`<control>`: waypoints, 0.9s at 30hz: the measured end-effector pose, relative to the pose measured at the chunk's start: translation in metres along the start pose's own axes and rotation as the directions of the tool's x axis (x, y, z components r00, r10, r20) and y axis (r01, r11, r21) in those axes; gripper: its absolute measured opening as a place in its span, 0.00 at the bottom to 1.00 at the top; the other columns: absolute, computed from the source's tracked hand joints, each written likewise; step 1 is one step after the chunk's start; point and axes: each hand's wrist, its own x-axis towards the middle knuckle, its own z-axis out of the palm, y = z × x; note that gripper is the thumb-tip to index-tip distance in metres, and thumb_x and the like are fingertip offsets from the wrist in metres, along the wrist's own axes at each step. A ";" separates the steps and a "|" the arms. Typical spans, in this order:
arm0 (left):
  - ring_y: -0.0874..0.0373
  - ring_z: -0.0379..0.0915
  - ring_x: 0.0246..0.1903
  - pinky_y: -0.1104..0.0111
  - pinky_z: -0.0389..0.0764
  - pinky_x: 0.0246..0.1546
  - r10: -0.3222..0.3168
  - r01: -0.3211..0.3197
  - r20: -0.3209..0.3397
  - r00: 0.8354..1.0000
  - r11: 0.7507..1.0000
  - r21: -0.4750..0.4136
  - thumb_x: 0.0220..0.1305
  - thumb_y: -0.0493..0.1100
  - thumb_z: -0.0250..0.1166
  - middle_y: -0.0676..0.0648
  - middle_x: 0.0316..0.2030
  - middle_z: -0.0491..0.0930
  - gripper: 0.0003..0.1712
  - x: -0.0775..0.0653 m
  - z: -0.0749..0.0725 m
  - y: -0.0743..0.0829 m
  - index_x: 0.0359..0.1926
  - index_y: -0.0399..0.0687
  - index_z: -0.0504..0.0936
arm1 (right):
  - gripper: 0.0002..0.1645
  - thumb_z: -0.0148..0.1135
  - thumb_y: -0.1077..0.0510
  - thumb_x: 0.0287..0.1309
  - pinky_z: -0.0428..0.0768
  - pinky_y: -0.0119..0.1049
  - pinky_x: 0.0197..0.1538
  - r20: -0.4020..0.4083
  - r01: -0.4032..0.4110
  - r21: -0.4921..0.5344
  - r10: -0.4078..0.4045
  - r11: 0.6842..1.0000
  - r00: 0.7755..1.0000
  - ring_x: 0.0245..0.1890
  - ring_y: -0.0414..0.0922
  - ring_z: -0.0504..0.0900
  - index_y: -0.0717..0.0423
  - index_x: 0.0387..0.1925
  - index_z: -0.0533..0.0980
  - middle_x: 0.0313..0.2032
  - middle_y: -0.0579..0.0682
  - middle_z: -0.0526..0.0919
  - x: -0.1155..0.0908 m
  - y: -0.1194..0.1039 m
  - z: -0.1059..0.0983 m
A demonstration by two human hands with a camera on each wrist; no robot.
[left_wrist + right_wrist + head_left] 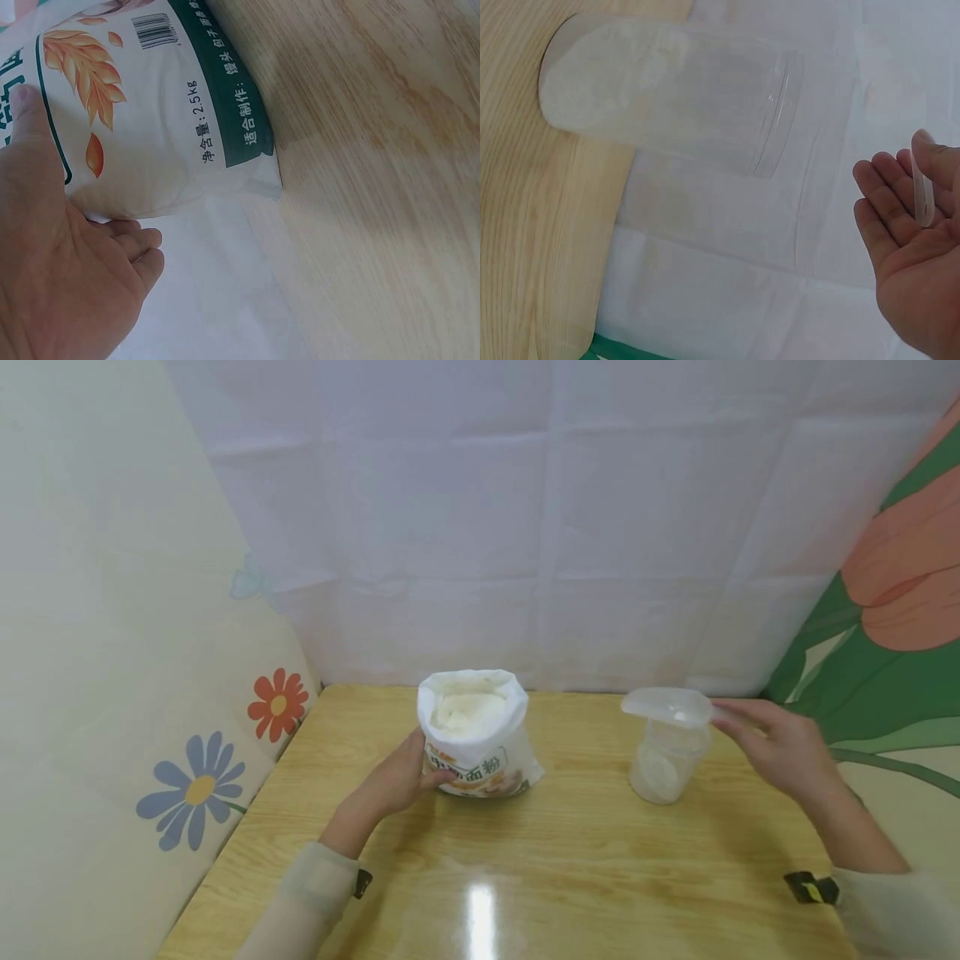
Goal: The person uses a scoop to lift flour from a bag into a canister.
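Note:
A white flour bag (pixel 483 768) stands upright on the table with its top open and pale flour (pixel 468 712) inside. My left hand (pixel 393 781) grips its left side, thumb on the printed front; in the left wrist view, several fingers (pixel 142 244) curl at the bag's edge. Above a clear jar (pixel 663 768), a translucent scoop (pixel 667 704) is held by its handle in my right hand (pixel 783 752). The right wrist view shows the handle (pixel 924 199) pinched between thumb and fingers. Whitish powder (pixel 577 75) shows at the jar's bottom. The scoop's contents cannot be made out.
The wooden table (pixel 540 852) runs back to a pale cloth (pixel 450 527) hanging behind the bag and jar. Flower-printed cloths stand on the left (pixel 97 652) and right (pixel 907 610). Bare wood separates the bag from the jar.

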 end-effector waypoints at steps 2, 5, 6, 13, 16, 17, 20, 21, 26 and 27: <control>0.50 0.58 0.73 0.54 0.62 0.75 0.001 -0.001 -0.003 1.000 1.000 -0.006 0.64 0.57 0.68 0.47 0.69 0.64 0.55 0.000 0.000 0.000 0.79 0.53 0.44 | 0.16 0.66 0.51 0.67 0.74 0.45 0.46 0.000 0.014 0.008 -0.014 1.000 1.000 0.50 0.37 0.77 0.54 0.52 0.84 0.47 0.29 0.83 0.002 -0.002 0.003; 0.50 0.59 0.73 0.54 0.61 0.75 0.001 -0.001 -0.004 1.000 1.000 -0.004 0.63 0.57 0.69 0.47 0.69 0.65 0.55 0.000 0.000 0.000 0.79 0.53 0.43 | 0.15 0.67 0.54 0.67 0.74 0.39 0.45 -0.002 0.047 0.025 -0.047 0.999 0.999 0.49 0.32 0.76 0.55 0.52 0.85 0.47 0.46 0.87 0.005 -0.005 0.008; 0.50 0.58 0.73 0.53 0.61 0.75 0.007 -0.007 -0.005 1.000 1.000 -0.004 0.63 0.57 0.69 0.46 0.70 0.64 0.56 0.000 0.000 0.000 0.79 0.53 0.43 | 0.15 0.67 0.54 0.66 0.74 0.36 0.45 -0.004 0.058 0.036 -0.058 0.998 0.998 0.48 0.27 0.74 0.55 0.52 0.85 0.47 0.47 0.87 0.006 -0.006 0.009; 0.51 0.59 0.73 0.54 0.61 0.75 -0.008 0.008 0.005 1.000 1.000 -0.010 0.63 0.58 0.69 0.48 0.69 0.65 0.55 0.000 -0.001 0.002 0.79 0.53 0.44 | 0.15 0.70 0.58 0.63 0.70 0.18 0.43 -0.065 0.157 0.038 -0.154 0.987 0.986 0.46 0.07 0.61 0.57 0.49 0.86 0.46 0.54 0.89 0.011 -0.012 0.019; 0.51 0.59 0.73 0.54 0.61 0.75 -0.008 0.008 0.006 1.000 1.000 -0.009 0.64 0.58 0.69 0.47 0.69 0.65 0.55 0.000 0.000 0.002 0.79 0.53 0.44 | 0.14 0.71 0.59 0.61 0.71 0.18 0.42 -0.092 0.188 0.016 -0.186 0.982 0.978 0.46 0.07 0.61 0.59 0.48 0.86 0.45 0.61 0.88 0.013 -0.015 0.022; 0.51 0.59 0.73 0.54 0.61 0.75 -0.008 0.008 0.005 1.000 1.000 -0.009 0.64 0.58 0.68 0.47 0.69 0.65 0.55 0.000 0.000 0.002 0.79 0.53 0.44 | 0.14 0.71 0.59 0.61 0.71 0.18 0.42 -0.099 0.194 0.008 -0.192 0.981 0.976 0.46 0.08 0.62 0.59 0.48 0.86 0.45 0.61 0.88 0.013 -0.016 0.023; 0.50 0.59 0.73 0.53 0.61 0.75 -0.004 0.004 0.004 1.000 1.000 -0.004 0.64 0.59 0.68 0.47 0.69 0.65 0.55 0.000 0.000 0.001 0.79 0.52 0.44 | 0.15 0.71 0.58 0.62 0.70 0.16 0.43 -0.096 0.199 0.002 -0.198 0.980 0.975 0.46 0.22 0.76 0.59 0.49 0.86 0.45 0.61 0.88 0.015 -0.021 0.025; 0.50 0.59 0.73 0.53 0.61 0.75 -0.003 0.003 0.003 1.000 1.000 -0.004 0.64 0.59 0.68 0.46 0.69 0.65 0.55 0.000 0.000 0.001 0.79 0.52 0.44 | 0.15 0.70 0.58 0.62 0.69 0.14 0.44 -0.089 0.197 0.010 -0.195 0.980 0.977 0.46 0.31 0.81 0.59 0.49 0.86 0.46 0.61 0.88 0.016 -0.023 0.025; 0.50 0.59 0.73 0.54 0.61 0.75 -0.003 0.003 0.005 1.000 1.000 0.006 0.64 0.58 0.68 0.47 0.68 0.65 0.54 0.000 0.000 0.001 0.79 0.52 0.45 | 0.15 0.68 0.58 0.65 0.74 0.22 0.51 -0.038 0.189 0.043 -0.187 0.981 0.982 0.48 0.63 0.83 0.60 0.51 0.84 0.49 0.63 0.86 0.020 -0.031 0.029; 0.50 0.59 0.73 0.54 0.62 0.75 -0.002 0.002 0.005 1.000 1.000 0.006 0.64 0.58 0.68 0.47 0.68 0.65 0.54 0.000 0.000 0.000 0.79 0.52 0.45 | 0.15 0.68 0.59 0.65 0.77 0.29 0.52 -0.035 0.194 0.046 -0.192 0.980 0.981 0.49 0.63 0.83 0.60 0.51 0.84 0.50 0.64 0.86 0.021 -0.033 0.029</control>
